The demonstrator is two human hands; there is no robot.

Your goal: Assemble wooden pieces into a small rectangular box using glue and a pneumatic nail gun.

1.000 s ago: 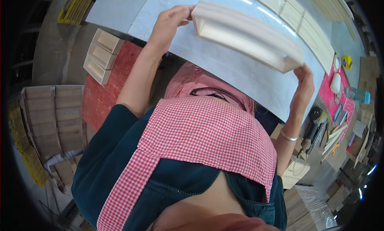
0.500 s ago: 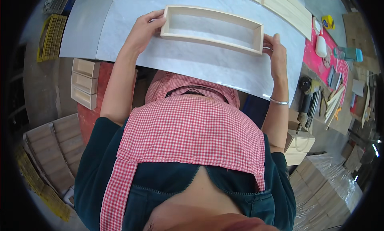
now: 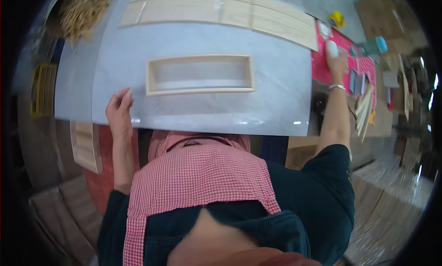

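Observation:
A long, pale wooden frame (image 3: 201, 91) lies on the white marbled tabletop (image 3: 207, 112), with neither hand on it. My left hand (image 3: 119, 110) is over the table's near left part, its fingers loosely bent and holding nothing. Reaching far to the right, my right hand (image 3: 339, 64) is closed on a white bottle (image 3: 331, 49) above a red cloth (image 3: 321, 66). Its fingers are slightly blurred and partly hidden.
Flat wooden boards (image 3: 179, 8) lie along the table's far edge. A heap of thin wooden pieces (image 3: 85, 13) is at the far left. Beyond my right hand are a teal-lidded container (image 3: 375, 46), a yellow container (image 3: 337, 19) and wood strips (image 3: 364, 110). Small wooden boxes (image 3: 85, 144) sit at the left.
Both hands have let go of the wooden frame, which now rests on the table. My right hand has moved right to the white bottle; my left has drawn back toward me. The view has shifted.

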